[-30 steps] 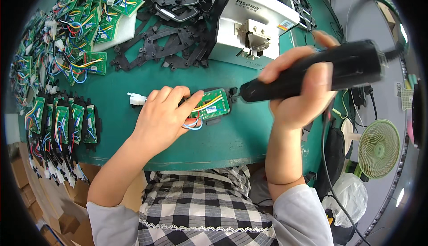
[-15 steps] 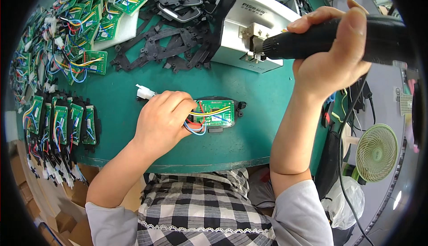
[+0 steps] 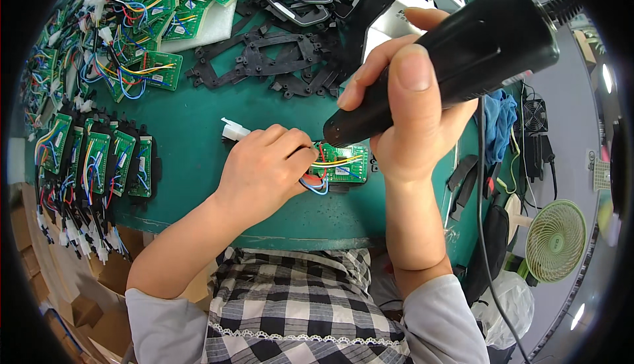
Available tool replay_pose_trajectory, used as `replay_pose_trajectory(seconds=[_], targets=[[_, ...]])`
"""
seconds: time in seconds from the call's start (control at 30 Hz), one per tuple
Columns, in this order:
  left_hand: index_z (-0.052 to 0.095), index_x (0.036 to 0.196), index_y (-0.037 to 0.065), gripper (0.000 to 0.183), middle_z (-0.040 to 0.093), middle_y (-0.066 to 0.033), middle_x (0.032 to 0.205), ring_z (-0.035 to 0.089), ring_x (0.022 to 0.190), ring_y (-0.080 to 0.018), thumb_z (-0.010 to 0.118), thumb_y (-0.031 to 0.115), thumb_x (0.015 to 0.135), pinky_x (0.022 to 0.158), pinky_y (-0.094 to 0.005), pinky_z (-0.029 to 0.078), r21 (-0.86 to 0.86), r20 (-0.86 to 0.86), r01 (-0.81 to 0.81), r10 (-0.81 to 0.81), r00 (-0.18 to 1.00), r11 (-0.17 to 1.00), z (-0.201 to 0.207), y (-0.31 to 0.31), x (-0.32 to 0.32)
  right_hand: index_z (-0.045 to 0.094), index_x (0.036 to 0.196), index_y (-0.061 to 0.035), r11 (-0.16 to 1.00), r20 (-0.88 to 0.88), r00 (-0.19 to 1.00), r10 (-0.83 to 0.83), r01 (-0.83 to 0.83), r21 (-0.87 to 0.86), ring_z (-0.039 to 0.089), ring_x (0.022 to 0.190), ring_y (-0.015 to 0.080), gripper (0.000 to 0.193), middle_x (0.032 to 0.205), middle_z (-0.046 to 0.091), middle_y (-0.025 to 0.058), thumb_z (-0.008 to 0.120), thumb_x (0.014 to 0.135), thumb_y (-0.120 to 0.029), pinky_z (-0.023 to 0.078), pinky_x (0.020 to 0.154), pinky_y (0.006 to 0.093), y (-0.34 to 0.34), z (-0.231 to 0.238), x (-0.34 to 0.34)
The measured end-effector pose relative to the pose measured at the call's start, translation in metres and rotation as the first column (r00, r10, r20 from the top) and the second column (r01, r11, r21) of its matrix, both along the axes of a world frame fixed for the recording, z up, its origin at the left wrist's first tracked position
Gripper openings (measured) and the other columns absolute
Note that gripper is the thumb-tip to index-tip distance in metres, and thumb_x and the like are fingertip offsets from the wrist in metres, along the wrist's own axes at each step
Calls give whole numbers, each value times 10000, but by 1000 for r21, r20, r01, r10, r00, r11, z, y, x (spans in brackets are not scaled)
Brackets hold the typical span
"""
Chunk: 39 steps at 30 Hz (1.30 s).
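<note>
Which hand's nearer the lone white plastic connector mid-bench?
Left: the left hand is just right of the white plastic connector. The right hand is farther right, around the black cylindrical tool.

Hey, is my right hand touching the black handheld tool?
Touching: the head view shows the right hand wrapped around the black handheld tool, thumb lying across its side.
</note>
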<state>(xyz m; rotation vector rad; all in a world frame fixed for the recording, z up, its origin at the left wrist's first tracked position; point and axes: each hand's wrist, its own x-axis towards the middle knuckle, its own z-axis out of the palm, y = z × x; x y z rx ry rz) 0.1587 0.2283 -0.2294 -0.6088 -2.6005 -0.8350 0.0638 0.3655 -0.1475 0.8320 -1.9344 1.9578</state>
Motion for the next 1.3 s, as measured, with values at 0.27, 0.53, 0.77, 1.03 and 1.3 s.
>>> replay_pose_trajectory(seconds=[0.27,0.53,0.77,1.03,1.3], targets=[[635,825,75,302,577,-6,876,576,801,-188,786,161,578,649,-318,458,-9,4,-11,11,1000,1000,1,0,-1,395,1138,134,1000,-77,997,21,-20,17,554,462,159,603,656,581,120,621,871,-357,478,453,273,-4,-4,2],[625,822,74,304,561,-13,891,565,818,-192,783,167,580,671,-323,456,17,22,3,-4,1000,1000,-3,0,0,407,1140,116,997,-121,990,71,-72,1,554,475,145,608,678,588,103,637,859,-372,460,457,249,-9,-13,9],[618,830,85,312,549,-14,879,574,834,-200,777,171,576,669,-332,466,21,-13,-35,35,999,999,5,0,1,410,1148,120,982,-97,977,188,-186,32,552,481,142,635,678,593,104,643,844,-385,460,471,253,-13,-15,15],[620,823,76,318,559,-12,860,583,818,-194,786,233,601,653,-323,461,-23,-23,1,-2,1000,1000,-2,1,-2,377,1193,111,998,-75,995,59,-57,26,556,486,163,661,681,592,118,593,866,-422,477,475,290,11,6,-2],[645,762,59,342,604,-31,822,577,746,-226,800,348,666,631,-351,461,-12,74,-23,24,997,1000,9,9,-8,407,1149,68,956,-270,931,-244,185,-227,567,474,220,543,650,561,154,619,883,-355,508,443,342,61,47,-50]])
